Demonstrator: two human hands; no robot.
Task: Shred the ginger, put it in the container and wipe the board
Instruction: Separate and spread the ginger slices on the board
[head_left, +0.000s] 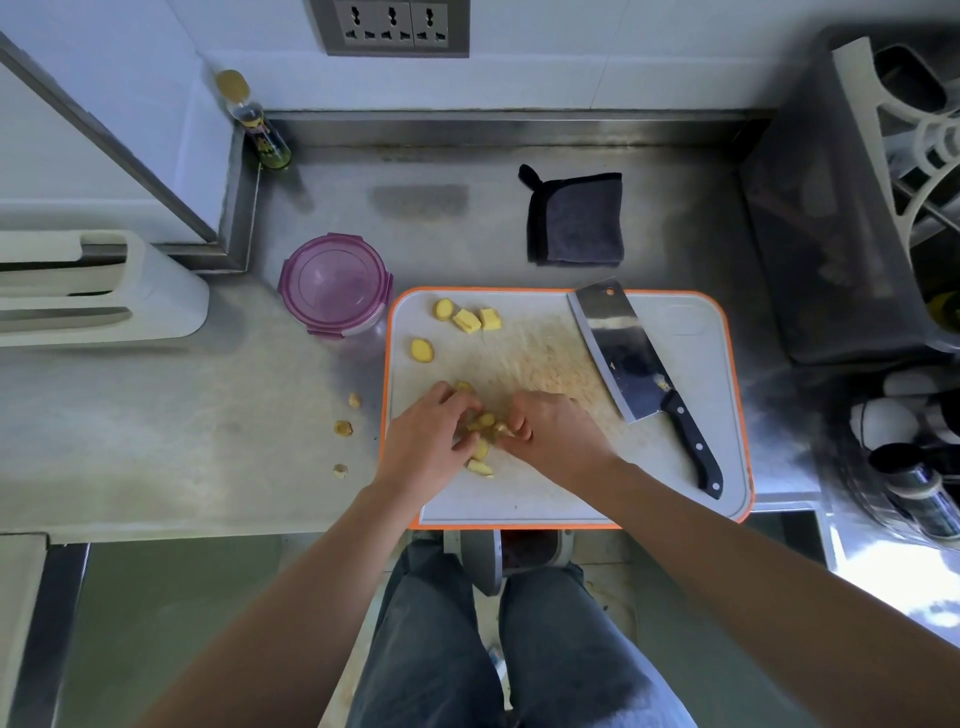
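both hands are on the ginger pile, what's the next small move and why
Probably take the right hand over to the handle of the cleaver, with the left hand holding the pile. The ginger pieces bunched between the hands are chunky slices, not shreds. The cleaver lies idle on the cutting board at the right, and the container has its lid on.

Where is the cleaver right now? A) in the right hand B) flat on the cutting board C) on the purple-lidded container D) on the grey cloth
B: the cleaver lies flat on the cutting board, apart from the right hand.
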